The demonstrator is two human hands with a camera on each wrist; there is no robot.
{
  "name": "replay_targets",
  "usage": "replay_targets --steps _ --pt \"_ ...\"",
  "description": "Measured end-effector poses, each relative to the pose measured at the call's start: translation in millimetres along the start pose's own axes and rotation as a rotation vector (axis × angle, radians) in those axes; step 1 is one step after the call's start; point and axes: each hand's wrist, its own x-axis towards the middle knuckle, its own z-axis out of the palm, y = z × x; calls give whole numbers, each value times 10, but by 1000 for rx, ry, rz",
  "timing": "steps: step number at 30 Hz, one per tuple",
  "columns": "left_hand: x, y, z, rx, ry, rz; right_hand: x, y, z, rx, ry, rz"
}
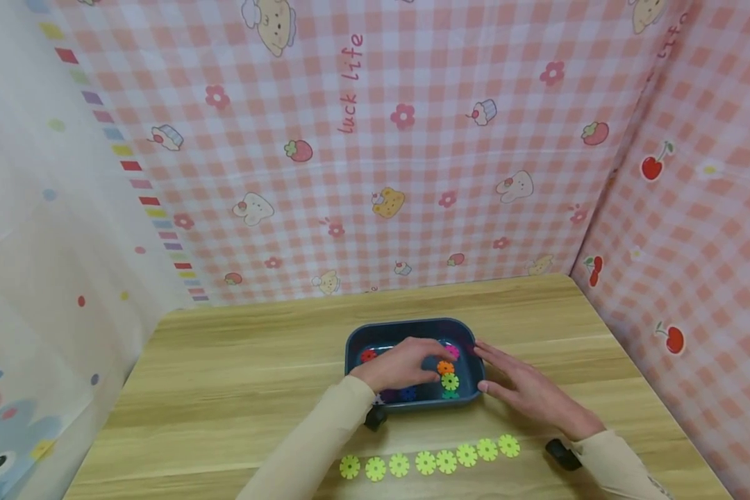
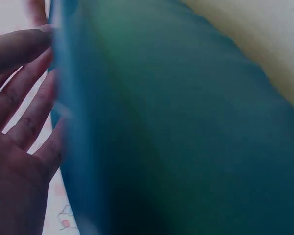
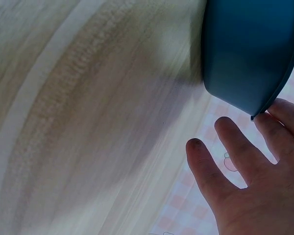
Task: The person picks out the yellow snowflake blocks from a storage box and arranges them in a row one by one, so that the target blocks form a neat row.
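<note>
A dark blue plastic bin (image 1: 412, 405) stands on the table, holding notched flower-shaped discs. My left hand (image 1: 406, 362) reaches over its near wall into it, thumb and forefinger apart beside an orange disc (image 1: 445, 368) and a yellow-green disc (image 1: 450, 382). No disc shows between its fingers. A pink disc (image 1: 453, 351) and a red disc (image 1: 368, 355) lie farther back. At the bin's right end, my right hand (image 1: 528, 389) rests its fingertips against the rim, fingers nearly straight. In the right wrist view, those fingers spread beside the bin wall (image 3: 252, 54).
A row of several yellow-green discs (image 1: 426, 462) lies on the wooden table (image 1: 237, 389) in front of the bin. Patterned cloth (image 1: 350, 173) hangs behind the table and along both sides.
</note>
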Motion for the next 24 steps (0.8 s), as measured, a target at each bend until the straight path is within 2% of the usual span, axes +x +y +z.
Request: replay_targets --steps 7,12,16,20,24 --pt "147 19 34 33 -68 14 -25 14 -19 -8 10 -11" --pt "174 114 -5 14 -120 26 -44 31 -30 -18 20 -27" --pt "181 221 -153 12 -138 43 -47 42 -36 -11 25 -33" --pt "229 298 -349 53 -148 51 -40 48 -23 -8 26 -22" --pt "315 297 -425 109 -201 54 -28 39 0 -12 30 -22"
